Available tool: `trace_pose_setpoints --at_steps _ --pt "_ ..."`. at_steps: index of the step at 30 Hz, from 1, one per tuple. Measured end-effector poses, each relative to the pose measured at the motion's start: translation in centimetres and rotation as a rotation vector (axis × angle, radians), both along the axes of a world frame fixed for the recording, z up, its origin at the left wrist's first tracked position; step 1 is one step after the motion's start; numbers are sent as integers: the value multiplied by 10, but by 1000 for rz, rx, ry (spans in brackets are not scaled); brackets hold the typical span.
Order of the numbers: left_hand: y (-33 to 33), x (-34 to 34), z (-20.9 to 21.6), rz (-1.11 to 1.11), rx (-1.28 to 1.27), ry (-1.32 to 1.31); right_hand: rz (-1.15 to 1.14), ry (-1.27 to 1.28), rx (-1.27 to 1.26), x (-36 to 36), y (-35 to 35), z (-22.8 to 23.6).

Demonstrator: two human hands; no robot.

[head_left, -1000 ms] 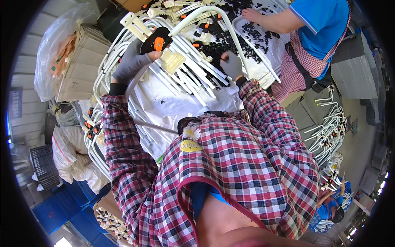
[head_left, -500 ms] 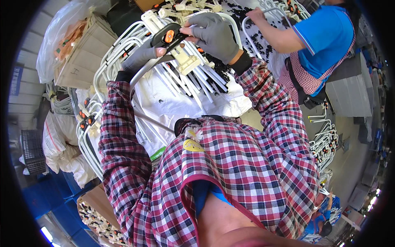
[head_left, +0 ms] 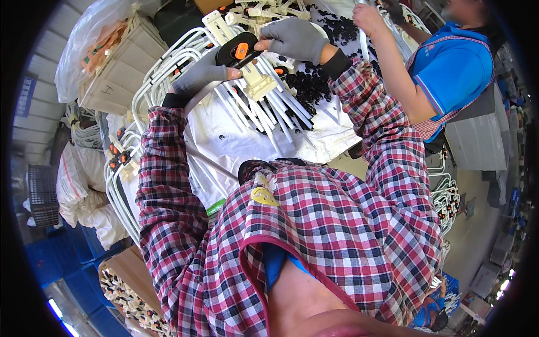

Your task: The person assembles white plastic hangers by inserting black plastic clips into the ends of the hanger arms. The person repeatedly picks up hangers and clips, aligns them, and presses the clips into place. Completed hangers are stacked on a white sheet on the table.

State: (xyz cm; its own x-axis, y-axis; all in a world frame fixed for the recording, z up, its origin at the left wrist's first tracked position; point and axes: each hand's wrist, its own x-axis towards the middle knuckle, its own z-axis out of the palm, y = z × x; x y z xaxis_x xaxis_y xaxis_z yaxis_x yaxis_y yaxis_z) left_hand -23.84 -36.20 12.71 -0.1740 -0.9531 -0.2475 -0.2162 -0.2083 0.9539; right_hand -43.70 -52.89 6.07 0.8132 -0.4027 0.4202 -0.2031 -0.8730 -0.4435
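A small black plastic housing with an orange button [head_left: 238, 49] sits at the top of the view, pinched between two gloved hands above the white sheet-covered worktable [head_left: 236, 143]. The left hand [head_left: 202, 76], in a grey knit glove, is curled closed around the lower end of that housing, thumb tip pressed against its edge. The right hand [head_left: 293, 39], gloved the same, is closed on the housing's upper right end, its fingers bent down over it.

Just below the housing a cream-coloured plastic connector block [head_left: 257, 85] juts out, and from it a bundle of white plastic tubes [head_left: 269, 112] fans down to the right across the table. Right of the housing lies a heap of small black plastic parts [head_left: 306, 84]. Left of the housing, curved white tube frames [head_left: 163, 62] arch over the table edge, and beyond them stands a beige cardboard box [head_left: 112, 76] beside a clear plastic bag [head_left: 92, 39].

Far right of the housing, another person in a blue shirt [head_left: 455, 73] reaches a bare hand [head_left: 368, 17] toward more white tubing.
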Motion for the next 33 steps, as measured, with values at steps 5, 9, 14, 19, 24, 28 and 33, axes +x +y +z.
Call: trace_pose_setpoints --at_steps 5,9,14,19,24,28,33 --pt "11 6 2 62 -32 0 -120 -299 -207 -6 7 -21" --pt "51 25 -2 237 -64 56 -336 -451 -269 -29 14 -43" --pt "104 43 -42 446 -189 -166 -299 -388 -203 -35 -22 -87" --pt "168 12 -110 829 -311 139 -271 -555 1006 -66 -29 -206" --pt "188 -32 -96 1127 -464 285 -914 122 849 -131 27 -319" --pt "194 -37 -32 1234 -1106 -878 -596 -233 1125 -76 47 -249" --pt "192 -26 -28 1066 -977 -872 342 -16 1110 42 165 -102"
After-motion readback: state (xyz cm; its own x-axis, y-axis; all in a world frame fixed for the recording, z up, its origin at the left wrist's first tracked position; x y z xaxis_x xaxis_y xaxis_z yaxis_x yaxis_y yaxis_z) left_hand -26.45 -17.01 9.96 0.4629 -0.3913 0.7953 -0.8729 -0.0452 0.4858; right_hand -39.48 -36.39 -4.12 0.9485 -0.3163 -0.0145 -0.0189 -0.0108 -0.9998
